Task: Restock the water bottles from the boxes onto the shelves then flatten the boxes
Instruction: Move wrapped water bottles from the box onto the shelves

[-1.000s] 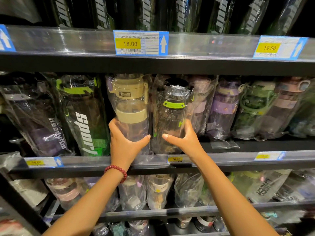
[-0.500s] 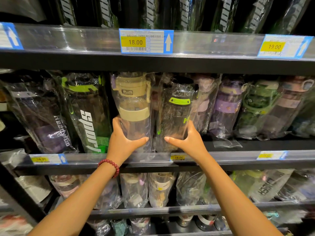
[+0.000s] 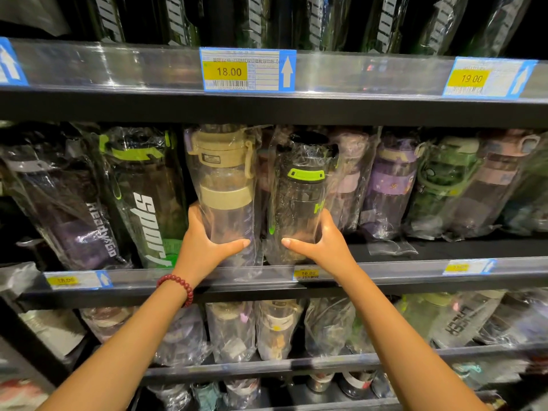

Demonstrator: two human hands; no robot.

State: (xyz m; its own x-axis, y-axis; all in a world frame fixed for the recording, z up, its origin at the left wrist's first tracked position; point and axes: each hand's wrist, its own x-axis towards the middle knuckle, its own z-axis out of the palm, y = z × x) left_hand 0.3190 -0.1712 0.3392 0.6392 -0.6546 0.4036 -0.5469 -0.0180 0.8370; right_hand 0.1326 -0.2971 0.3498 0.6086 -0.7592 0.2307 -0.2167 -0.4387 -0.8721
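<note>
Little differs from half a second ago: the left hand [image 3: 204, 247] still grips the beige-capped bottle [image 3: 226, 191], the right hand [image 3: 321, 243] the green-banded dark bottle [image 3: 302, 200]. Both stand near the middle shelf [image 3: 415, 277] front edge, packed between neighbouring bottles, leaving only a narrow gap between them.

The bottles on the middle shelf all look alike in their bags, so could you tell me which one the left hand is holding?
The clear bottle with the beige lid and band; the left hand grips its base. Its neighbour in the right hand is the dark bottle with the green clasp.
</note>
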